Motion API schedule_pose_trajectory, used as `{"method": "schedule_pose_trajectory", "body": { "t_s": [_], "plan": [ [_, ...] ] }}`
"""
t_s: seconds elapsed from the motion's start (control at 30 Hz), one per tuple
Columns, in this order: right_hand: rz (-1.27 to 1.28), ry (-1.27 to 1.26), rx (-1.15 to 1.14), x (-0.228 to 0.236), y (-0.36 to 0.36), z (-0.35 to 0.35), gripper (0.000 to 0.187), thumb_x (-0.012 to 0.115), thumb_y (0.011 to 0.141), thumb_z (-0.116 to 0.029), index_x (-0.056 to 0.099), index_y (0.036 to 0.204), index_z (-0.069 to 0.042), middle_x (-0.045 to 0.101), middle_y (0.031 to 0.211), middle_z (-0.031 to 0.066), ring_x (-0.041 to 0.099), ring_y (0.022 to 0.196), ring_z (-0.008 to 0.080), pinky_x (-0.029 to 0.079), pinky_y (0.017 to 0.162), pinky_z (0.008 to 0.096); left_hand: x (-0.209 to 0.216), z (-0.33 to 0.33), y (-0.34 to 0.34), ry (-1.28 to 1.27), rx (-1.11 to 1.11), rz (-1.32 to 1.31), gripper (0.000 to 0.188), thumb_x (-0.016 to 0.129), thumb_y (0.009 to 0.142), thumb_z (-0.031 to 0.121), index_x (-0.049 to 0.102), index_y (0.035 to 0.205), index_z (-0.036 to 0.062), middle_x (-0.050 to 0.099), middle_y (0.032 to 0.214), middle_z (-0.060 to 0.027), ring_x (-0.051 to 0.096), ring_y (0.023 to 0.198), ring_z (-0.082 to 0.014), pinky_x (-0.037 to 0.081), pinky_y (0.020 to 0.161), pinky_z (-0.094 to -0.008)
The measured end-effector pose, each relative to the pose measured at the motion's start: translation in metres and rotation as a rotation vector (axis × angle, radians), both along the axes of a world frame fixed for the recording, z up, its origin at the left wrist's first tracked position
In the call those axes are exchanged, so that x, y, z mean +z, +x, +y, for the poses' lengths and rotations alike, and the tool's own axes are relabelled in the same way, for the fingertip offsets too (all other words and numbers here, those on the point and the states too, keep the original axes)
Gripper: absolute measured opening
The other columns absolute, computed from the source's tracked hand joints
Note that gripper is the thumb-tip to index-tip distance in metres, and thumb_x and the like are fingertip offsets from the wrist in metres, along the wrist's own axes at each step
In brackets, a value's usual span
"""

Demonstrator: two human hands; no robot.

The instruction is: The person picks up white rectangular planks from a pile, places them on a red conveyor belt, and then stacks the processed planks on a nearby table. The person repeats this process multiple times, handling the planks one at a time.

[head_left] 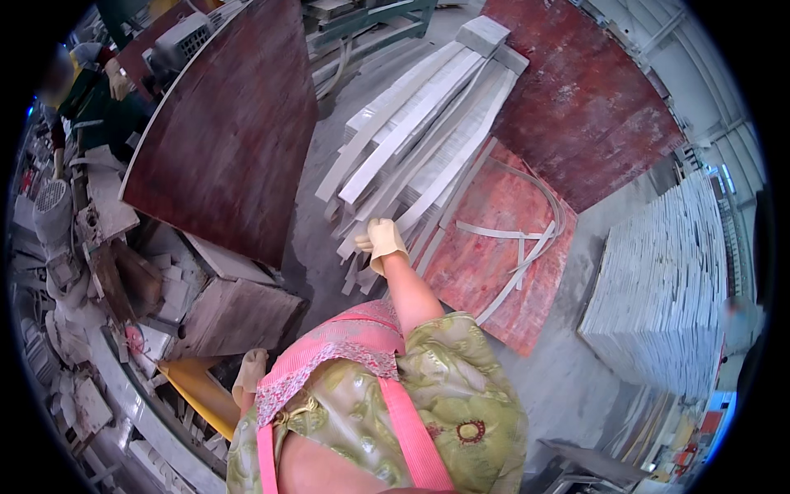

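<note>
My right hand [382, 240], in a cream glove, reaches forward to the near ends of a stack of long pale strips [420, 123]. Its fingers are curled in, right at the strip ends; whether they grip a strip is hidden. The strips lie lengthwise in uneven layers, and a pale block [483, 34] sits across their far end. Low at my left side hangs my left hand [250, 370], also gloved, beside a yellow panel [202, 395]. How its fingers are held is not clear.
A large dark red board [230, 123] stands at left, another red board [584, 99] at far right. Thin loose strips [518, 255] lie on a red sheet [469, 288]. A tall stack of pale slabs [658, 288] stands right. Scrap pieces crowd the left, where another person [95, 90] works.
</note>
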State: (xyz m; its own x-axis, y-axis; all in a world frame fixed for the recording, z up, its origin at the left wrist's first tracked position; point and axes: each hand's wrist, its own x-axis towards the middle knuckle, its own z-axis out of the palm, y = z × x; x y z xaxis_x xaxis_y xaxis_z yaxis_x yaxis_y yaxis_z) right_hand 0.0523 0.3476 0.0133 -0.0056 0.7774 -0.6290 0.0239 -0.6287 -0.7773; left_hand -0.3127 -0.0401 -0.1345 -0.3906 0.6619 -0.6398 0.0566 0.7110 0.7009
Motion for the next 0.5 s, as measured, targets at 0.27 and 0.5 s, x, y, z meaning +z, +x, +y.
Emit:
{"method": "schedule_pose_trajectory", "body": {
  "t_s": [0.27,0.5],
  "plan": [
    [-0.518,0.293,1.252,-0.024,-0.021,-0.027,0.048,0.056,0.095,-0.045,0.070,0.099,0.000,0.071,0.082,0.0209,0.072,0.076,0.0264,0.054,0.068,0.0433,0.051,0.015,0.056,0.112,-0.298,0.668,0.038,0.049,0.098,0.030,0.069,0.114,0.0012,0.066,0.121,-0.0234,0.062,0.115,-0.0415,0.049,0.101,-0.0499],
    [-0.237,0.035,1.708,-0.020,-0.081,-0.051,0.038,0.052,0.102,-0.029,0.061,0.105,0.007,0.073,0.086,0.0196,0.071,0.072,0.0262,0.059,0.068,0.0365,0.109,0.000,0.102,0.194,0.388,0.588,0.031,0.048,0.099,0.024,0.069,0.105,0.0016,0.072,0.100,-0.0205,0.069,0.094,-0.0390,0.052,0.085,-0.0467]
  ]
}}
